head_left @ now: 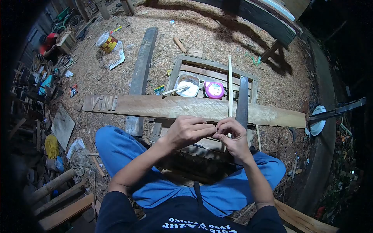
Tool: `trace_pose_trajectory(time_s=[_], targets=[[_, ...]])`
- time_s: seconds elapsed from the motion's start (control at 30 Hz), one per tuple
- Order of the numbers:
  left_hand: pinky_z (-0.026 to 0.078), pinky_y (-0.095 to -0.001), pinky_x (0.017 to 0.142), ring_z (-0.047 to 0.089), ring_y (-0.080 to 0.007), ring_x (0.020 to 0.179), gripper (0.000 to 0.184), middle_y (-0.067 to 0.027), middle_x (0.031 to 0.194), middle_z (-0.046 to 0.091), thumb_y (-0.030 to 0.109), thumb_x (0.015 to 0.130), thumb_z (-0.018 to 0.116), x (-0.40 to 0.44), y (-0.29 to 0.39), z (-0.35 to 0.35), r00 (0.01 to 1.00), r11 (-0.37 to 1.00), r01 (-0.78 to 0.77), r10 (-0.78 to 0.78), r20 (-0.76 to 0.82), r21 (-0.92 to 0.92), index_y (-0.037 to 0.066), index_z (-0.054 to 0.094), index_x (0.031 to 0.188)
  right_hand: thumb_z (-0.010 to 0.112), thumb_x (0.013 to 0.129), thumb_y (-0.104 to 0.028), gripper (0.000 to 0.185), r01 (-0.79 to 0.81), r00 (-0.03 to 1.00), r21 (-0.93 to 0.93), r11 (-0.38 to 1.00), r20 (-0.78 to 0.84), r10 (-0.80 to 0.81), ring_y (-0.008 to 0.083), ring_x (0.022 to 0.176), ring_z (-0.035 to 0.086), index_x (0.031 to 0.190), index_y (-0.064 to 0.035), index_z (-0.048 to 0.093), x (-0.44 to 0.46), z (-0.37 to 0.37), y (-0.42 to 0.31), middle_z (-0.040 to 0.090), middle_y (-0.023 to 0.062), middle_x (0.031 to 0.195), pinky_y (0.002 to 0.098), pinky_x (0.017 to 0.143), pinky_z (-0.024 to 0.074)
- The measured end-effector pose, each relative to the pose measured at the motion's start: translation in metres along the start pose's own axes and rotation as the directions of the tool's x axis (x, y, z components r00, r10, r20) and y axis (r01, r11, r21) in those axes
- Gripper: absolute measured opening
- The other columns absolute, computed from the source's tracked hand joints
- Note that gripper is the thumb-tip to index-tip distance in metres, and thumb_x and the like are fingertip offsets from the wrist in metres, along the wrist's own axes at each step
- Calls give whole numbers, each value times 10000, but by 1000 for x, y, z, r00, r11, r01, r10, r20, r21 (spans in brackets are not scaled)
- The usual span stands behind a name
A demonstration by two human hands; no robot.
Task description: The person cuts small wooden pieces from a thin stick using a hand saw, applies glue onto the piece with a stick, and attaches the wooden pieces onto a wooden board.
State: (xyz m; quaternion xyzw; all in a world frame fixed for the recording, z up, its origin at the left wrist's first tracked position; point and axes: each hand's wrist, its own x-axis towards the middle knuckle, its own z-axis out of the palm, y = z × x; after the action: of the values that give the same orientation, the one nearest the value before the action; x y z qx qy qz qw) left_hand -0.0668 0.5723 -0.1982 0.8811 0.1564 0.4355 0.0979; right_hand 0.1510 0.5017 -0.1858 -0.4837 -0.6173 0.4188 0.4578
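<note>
My left hand (189, 132) and my right hand (233, 138) meet fingertip to fingertip over the near edge of a long wooden board (167, 106). Both are closed in a pinch around something small and pale, too small to name. Raised wooden letters reading "VINI" (104, 103) lie at the board's left end. Across the board, by my right hand, run a thin wooden strip (230, 85) and a hand saw (243, 101). Beyond it stand a tub of white paste (188, 86) with a stick resting on it and a pink round tape measure (214, 90).
A slatted wooden frame (215, 62) supports the board, and a thick beam (143, 66) lies to its left. A paint bucket (107, 42) stands on the shavings-covered ground. At far left another person (48, 44) crouches by a wooden box. A white plate (318, 120) lies right.
</note>
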Motion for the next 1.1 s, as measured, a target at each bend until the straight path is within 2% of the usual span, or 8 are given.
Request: trace_pose_trajectory(time_s=[0.3,0.4,0.47,0.8,0.9,0.97,1.0,1.1], targets=[[569,-312,622,719,-152,747,189,15,877,756,171,787,761,-1,0,-3,1000,1000,-2,2,4,-31,118,765,968,865,820,-21,174,148,988,27,989,-39,-147,82,845,645,916,-45,721,-4,6,0,705,29,1024,230,636,478],[560,-316,607,721,-157,732,191,13,851,753,179,791,789,0,0,-2,1000,1000,17,-17,-23,-25,120,769,971,862,817,-14,174,175,983,-62,983,-49,-178,89,832,650,929,-43,732,-3,5,-1,715,31,984,236,637,479],[551,-324,593,721,-160,725,197,12,820,746,180,783,827,3,0,-6,998,997,61,-62,-14,-45,119,774,963,838,798,54,188,157,986,-108,982,-31,-161,156,876,665,915,-20,712,-2,3,-4,709,68,944,278,695,510],[530,-341,574,706,-197,647,198,-32,734,722,207,791,894,-2,-7,-6,982,982,166,-173,-81,-84,110,773,914,824,797,64,179,224,972,-108,969,-45,-230,199,900,711,930,-13,733,-2,1,-11,737,92,934,311,758,564],[520,-346,566,689,-206,612,215,-39,696,699,235,777,912,-3,-9,-9,972,973,211,-219,-83,-96,108,755,852,829,803,59,200,228,972,-155,961,-30,-235,193,896,712,969,-7,739,-1,-1,-11,738,96,968,296,752,563],[517,-347,566,688,-206,613,213,-37,693,696,238,779,910,-2,-7,-9,976,975,199,-207,-74,-93,111,752,845,852,815,-5,229,262,953,-204,943,-102,-287,122,767,682,1024,-47,769,0,2,-8,754,76,1029,259,614,510],[514,-348,567,688,-206,615,210,-34,690,694,242,781,907,-2,-7,-9,978,978,190,-196,-67,-87,114,750,838,852,815,-5,229,262,952,-207,943,-103,-287,122,767,682,1024,-47,769,0,3,-11,754,76,1029,259,614,510],[503,-345,563,686,-200,620,209,-22,690,693,251,789,897,-2,-7,-9,989,988,147,-148,-28,-51,120,752,865,848,819,-14,249,148,976,-233,961,-122,-180,148,792,705,1053,-49,769,-1,4,-19,753,81,1029,269,626,525]])
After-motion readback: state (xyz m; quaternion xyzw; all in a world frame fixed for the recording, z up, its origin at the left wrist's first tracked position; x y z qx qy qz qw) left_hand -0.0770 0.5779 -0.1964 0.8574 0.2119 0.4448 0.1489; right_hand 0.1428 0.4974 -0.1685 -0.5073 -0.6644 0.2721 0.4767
